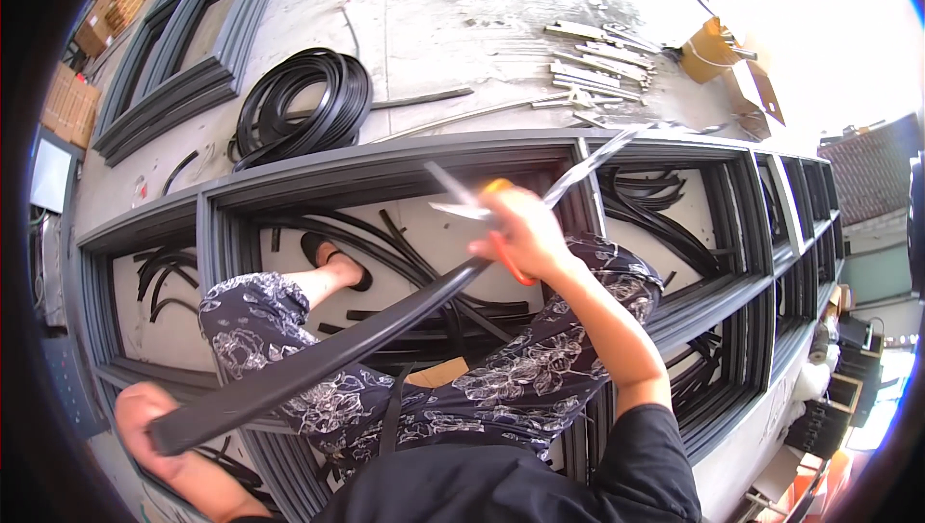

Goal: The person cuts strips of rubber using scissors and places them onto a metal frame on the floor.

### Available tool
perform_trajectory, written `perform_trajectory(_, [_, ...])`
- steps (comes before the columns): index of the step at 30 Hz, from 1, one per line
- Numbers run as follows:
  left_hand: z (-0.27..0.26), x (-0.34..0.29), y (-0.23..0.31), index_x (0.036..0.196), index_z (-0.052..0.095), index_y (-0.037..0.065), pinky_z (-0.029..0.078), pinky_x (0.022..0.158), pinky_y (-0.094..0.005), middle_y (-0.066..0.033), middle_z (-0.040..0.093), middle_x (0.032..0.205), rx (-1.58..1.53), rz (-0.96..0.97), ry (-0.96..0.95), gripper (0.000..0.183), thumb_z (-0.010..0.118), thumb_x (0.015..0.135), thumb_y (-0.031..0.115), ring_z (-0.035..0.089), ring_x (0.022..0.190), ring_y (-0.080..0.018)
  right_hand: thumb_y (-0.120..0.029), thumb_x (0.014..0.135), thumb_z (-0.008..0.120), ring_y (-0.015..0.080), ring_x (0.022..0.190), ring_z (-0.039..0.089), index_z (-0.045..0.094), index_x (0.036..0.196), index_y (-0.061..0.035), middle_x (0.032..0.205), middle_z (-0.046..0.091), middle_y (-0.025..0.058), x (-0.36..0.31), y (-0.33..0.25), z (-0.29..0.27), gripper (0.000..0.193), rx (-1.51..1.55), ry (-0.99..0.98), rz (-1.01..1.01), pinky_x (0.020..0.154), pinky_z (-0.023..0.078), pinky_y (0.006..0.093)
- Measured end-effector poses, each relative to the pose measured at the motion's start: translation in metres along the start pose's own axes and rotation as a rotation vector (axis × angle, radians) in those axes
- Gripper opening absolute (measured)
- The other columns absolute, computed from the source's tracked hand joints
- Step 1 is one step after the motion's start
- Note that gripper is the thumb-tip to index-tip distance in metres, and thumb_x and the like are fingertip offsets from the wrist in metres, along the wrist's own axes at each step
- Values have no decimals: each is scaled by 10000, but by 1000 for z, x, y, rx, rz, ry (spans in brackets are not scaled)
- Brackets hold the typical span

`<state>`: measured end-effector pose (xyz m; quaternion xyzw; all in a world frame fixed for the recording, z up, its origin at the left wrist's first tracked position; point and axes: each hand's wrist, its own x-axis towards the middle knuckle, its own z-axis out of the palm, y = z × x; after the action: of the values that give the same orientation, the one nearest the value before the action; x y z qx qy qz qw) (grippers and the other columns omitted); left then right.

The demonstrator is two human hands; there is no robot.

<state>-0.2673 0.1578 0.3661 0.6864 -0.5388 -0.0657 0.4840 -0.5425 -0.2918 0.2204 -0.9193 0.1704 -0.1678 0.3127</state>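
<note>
A long, flat black rubber strip (318,359) slants across my lap, from lower left up toward the middle. My left hand (146,424) is closed round its lower left end. In my right hand (523,229) is a pair of scissors (466,197) with red-orange handles, slightly blurred. Its blades are spread and point up and to the left. The strip's upper end reaches this hand, and the fingers hide whether it is gripped there too. A shiny clear plastic strip (590,166) runs up and right from behind the same hand.
I sit amid a large dark grey frame (395,152) with several openings, where black rubber pieces (655,200) lie. Beyond it are a coil of black strip (306,104), pale offcuts (602,65) and cardboard boxes (752,99). Another grey frame (183,60) lies at far left.
</note>
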Motion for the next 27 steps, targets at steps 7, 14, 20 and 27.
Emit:
perform_trajectory(7, [-23, -6, -63, 1391, 223, -79, 293, 287, -173, 25, 405, 561, -974, -510, 161, 654, 583, 929, 211, 331, 343, -29, -558, 725, 706, 338, 742, 617, 583, 914, -68, 740, 618, 136, 0, 5, 41, 540, 253, -460, 162, 677, 473, 394])
perform_trajectory(14, [37, 42, -109, 1398, 230, -78, 484, 782, -379, -221, 517, 1123, -1650, -567, 88, 586, 456, 938, 205, 556, 956, -278, -379, 590, 837, 349, 811, 574, 565, 950, -24, 812, 586, 134, -8, 28, 2, 574, -105, -80, -31, 717, 467, 403])
perform_trajectory(20, [91, 87, -125, 1346, 287, -141, 254, 1121, -496, -242, 180, 1505, -1885, -381, 68, 491, 379, 968, 158, 208, 1395, -374, -91, 561, 795, 292, 733, 574, 580, 854, -53, 780, 577, 103, -29, 48, -16, 365, -177, 181, -8, 668, 473, 355])
perform_trajectory(27, [126, 123, -181, 1077, 583, 28, 313, 479, -201, 65, 392, 533, -1135, -946, 319, 345, 588, 921, 336, 380, 488, -46, -59, 695, 746, 217, 628, 566, 561, 854, -48, 697, 561, 61, -13, 87, -41, 244, -42, 199, 266, 608, 461, 308])
